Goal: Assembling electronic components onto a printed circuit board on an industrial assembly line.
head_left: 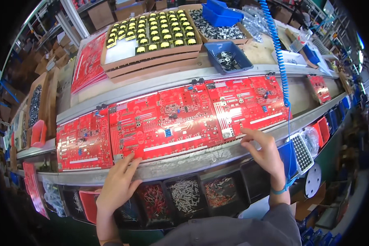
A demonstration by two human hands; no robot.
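Red circuit boards lie in a row along a metal rail. The middle board [180, 127] is in front of me, with a white strip and small blue parts on it. My left hand [119, 180] is open, its fingertips at the near edge of this board's left end and its thumb apart. My right hand [266, 153] hovers by the near edge of the right board [250, 100]. Its thumb and index finger are bent with a gap between them, and I see nothing held. A blue wrist strap [283, 187] circles my right wrist. Another board [83, 141] sits to the left.
Below the rail [172, 166] are black bins of small leaded parts [185, 196]. Beyond it stand a carton of black-and-yellow components [160, 37] and a blue bin [228, 57] of metal-tabbed parts. A coiled blue cord [276, 45] hangs at the right.
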